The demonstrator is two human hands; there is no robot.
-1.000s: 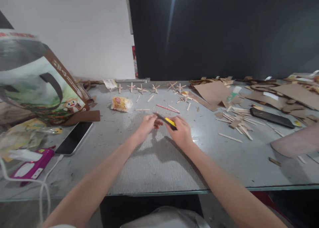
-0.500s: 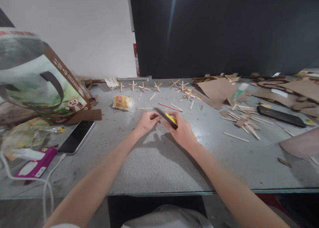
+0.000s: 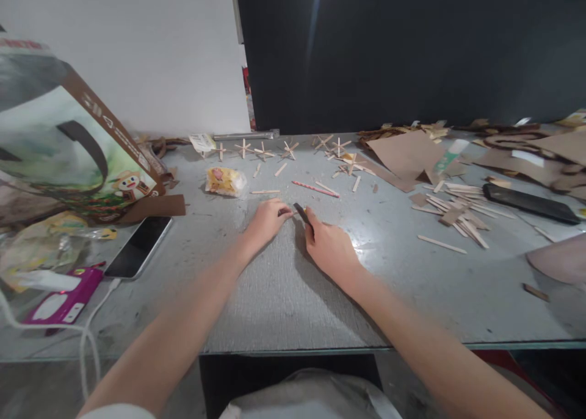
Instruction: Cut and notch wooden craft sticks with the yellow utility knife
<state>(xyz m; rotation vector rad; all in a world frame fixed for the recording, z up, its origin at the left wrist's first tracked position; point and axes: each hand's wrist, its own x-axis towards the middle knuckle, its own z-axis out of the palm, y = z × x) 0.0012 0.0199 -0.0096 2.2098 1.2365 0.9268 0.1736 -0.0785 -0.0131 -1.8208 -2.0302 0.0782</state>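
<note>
My right hand [image 3: 332,245] is closed around a dark utility knife [image 3: 301,213], whose tip points up and to the left. Opposite it, my left hand [image 3: 268,221] pinches something small, perhaps a bit of wooden stick, too small to make out. The two hands are close together, just above the grey table. Beyond them lie a red-and-white striped pencil-like stick [image 3: 315,189] and a loose wooden stick [image 3: 265,191]. Several star shapes of crossed sticks, one a small star [image 3: 243,147], stand along the back.
To the right are a pile of wooden sticks [image 3: 458,214], a black case [image 3: 531,204], a glue stick [image 3: 451,157] and cardboard [image 3: 398,157]. On the left sit a phone [image 3: 140,248], a purple power strip [image 3: 64,300], a big box [image 3: 91,144] and a wrapped snack [image 3: 225,182].
The knife has turned in my right hand, so its yellow side hardly shows and less of it sticks out. My left hand stays nearly in place, still pinching. The view has shifted slightly.
</note>
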